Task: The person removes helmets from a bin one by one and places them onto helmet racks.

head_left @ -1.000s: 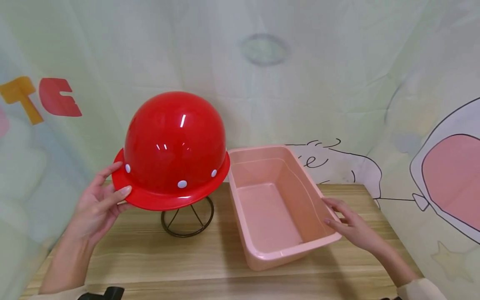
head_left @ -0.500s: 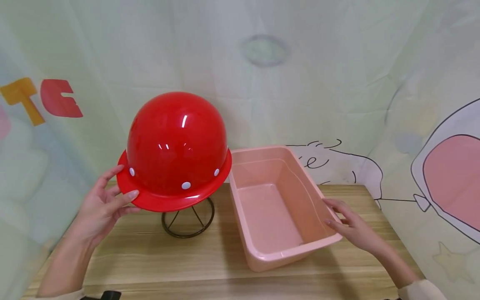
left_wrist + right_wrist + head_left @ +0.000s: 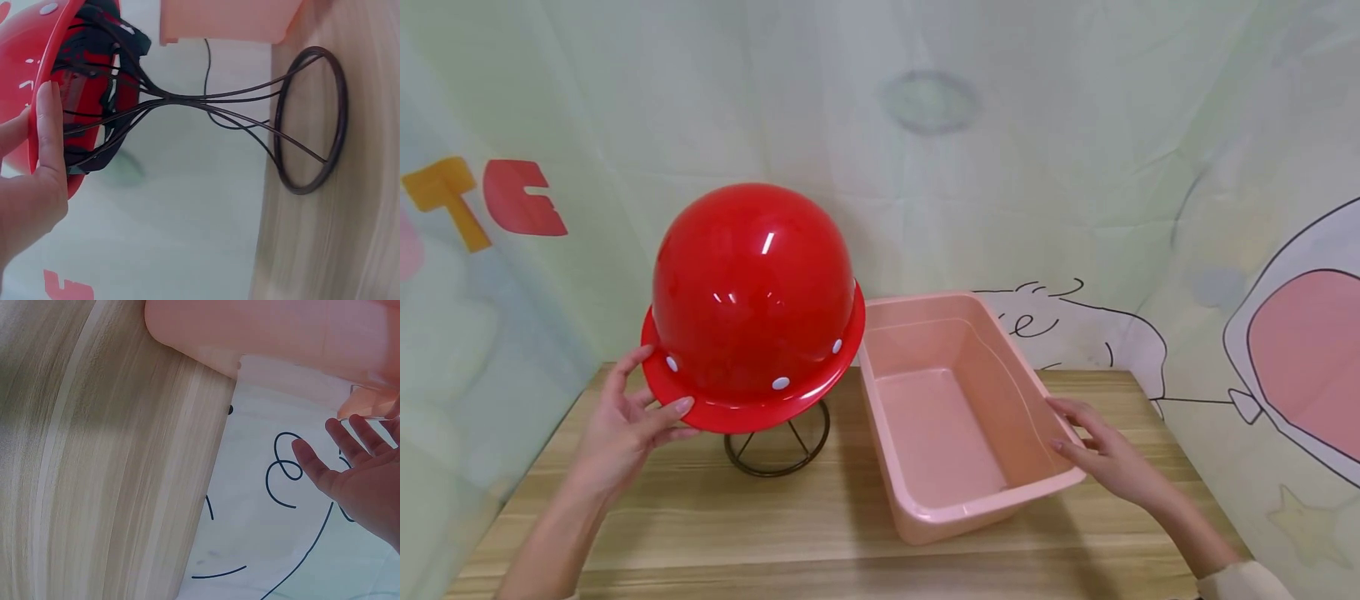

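A red hard hat (image 3: 752,292) sits over a dark wire stand (image 3: 187,100), whose upper prongs reach inside the hat among its dark harness straps. My left hand (image 3: 625,421) pinches the brim at the front left, thumb on one face and fingers on the other. The brim tilts downward at the front. To the right stands a pink plastic basin (image 3: 925,433) with nothing in it. My right hand (image 3: 1108,450) grips its right rim, thumb over the inside. In the right wrist view, the other fingers (image 3: 319,469) spread outside, below the rim.
The wood-grain table (image 3: 760,533) carries the stand and the basin. A pale printed curtain (image 3: 1037,167) closes off the back and both sides, close behind the hat and basin. The hat's right brim overlaps the basin's far left corner in the head view.
My left hand has moved right and a little down with the brim, turning the hat and tipping its front lower. The right hand and basin have stayed put.
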The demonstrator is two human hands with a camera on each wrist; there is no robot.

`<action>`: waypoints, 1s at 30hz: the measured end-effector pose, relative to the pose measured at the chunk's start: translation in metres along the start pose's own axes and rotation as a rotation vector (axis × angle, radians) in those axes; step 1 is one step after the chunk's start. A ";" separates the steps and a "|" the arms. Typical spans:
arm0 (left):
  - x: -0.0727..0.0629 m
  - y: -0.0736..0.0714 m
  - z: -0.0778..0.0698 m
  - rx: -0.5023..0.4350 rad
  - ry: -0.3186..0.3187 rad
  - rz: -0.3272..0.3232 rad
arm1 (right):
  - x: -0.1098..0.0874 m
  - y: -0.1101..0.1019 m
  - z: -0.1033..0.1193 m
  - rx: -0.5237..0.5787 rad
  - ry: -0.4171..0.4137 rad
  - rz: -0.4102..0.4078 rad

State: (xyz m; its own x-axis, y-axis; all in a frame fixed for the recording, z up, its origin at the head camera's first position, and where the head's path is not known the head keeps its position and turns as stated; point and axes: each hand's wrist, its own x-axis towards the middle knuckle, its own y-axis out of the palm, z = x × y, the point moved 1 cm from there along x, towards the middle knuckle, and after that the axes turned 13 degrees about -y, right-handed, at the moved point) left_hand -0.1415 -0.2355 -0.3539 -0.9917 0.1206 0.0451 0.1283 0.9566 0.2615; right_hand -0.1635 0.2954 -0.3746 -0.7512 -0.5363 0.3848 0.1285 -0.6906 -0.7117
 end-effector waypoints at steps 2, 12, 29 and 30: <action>-0.001 0.001 0.002 0.003 -0.008 -0.007 | 0.000 0.000 0.000 -0.002 0.006 -0.001; -0.005 -0.001 0.001 -0.044 0.002 0.009 | -0.001 0.000 0.001 -0.011 -0.007 0.001; -0.008 -0.008 -0.005 0.004 0.024 0.051 | 0.004 0.001 0.001 -0.029 0.013 0.015; -0.008 -0.008 -0.005 0.006 0.026 0.059 | 0.004 0.001 0.001 -0.029 0.013 0.014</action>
State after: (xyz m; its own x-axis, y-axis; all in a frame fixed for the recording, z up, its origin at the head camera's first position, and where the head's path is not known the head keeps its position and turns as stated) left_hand -0.1346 -0.2457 -0.3514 -0.9818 0.1698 0.0853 0.1861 0.9498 0.2514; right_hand -0.1654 0.2921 -0.3732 -0.7576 -0.5395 0.3674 0.1202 -0.6686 -0.7339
